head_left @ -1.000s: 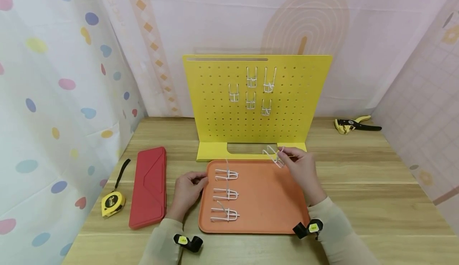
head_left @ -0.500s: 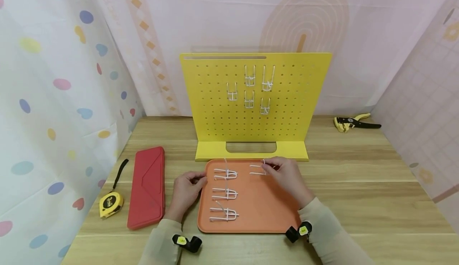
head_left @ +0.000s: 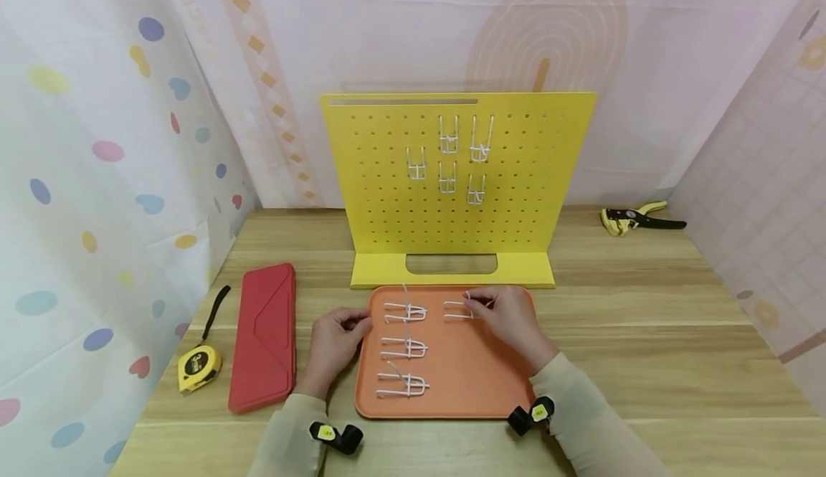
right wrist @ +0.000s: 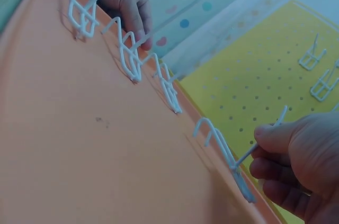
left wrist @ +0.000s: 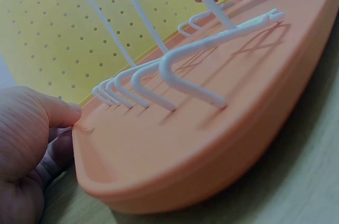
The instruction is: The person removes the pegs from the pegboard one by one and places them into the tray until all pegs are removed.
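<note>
My right hand [head_left: 510, 319] pinches the upright prong of a white wire pegboard hook [right wrist: 220, 142] between thumb and fingers, low over the far part of the orange tray [head_left: 464, 384]. Its two bent ends point left in the head view. Three similar white hooks [head_left: 406, 348] lie in a column along the tray's left side, prongs sticking up. At the tray's left rim, my left hand [left wrist: 32, 144] holds the edge, its thumb on the rim and the other fingers bent beside it.
Behind the tray stands a yellow pegboard [head_left: 387, 211] with several white hooks hung on it. To the left lie a red case [head_left: 261, 341] and a yellow tape measure [head_left: 198, 368]. A yellow and black hand tool [head_left: 639, 219] rests at the back right.
My right hand has moved left and down with the hook, from in front of the pegboard's base to the tray's far part. The hook has turned so its bent ends face left.
</note>
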`<action>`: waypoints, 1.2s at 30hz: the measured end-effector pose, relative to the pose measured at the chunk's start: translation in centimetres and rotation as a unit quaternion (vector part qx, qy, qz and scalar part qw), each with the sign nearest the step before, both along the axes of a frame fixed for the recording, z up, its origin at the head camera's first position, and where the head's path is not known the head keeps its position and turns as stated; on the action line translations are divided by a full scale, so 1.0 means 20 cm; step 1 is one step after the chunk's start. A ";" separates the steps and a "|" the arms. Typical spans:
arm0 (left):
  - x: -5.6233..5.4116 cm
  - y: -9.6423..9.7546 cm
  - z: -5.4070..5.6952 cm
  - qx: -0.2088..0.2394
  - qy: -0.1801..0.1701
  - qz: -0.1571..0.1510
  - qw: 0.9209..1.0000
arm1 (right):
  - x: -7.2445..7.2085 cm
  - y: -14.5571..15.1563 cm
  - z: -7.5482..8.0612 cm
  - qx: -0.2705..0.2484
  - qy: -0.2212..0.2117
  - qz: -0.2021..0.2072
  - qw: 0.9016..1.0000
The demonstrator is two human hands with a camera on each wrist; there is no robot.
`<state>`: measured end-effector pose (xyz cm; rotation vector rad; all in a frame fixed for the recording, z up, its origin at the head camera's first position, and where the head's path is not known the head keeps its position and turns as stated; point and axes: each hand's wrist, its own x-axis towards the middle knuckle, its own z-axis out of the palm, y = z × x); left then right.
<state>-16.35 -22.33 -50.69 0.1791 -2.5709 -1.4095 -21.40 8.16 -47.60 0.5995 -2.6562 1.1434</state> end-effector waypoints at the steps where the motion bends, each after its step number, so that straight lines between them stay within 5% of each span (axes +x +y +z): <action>1: 0.00 0.00 0.00 0.000 -0.001 0.000 1.000 | 0.00 0.00 0.00 0.001 -0.004 0.000 1.000; 36: 0.00 0.00 0.00 -0.003 0.015 -0.005 1.000 | 0.00 -0.02 -0.07 0.010 -0.034 0.003 0.999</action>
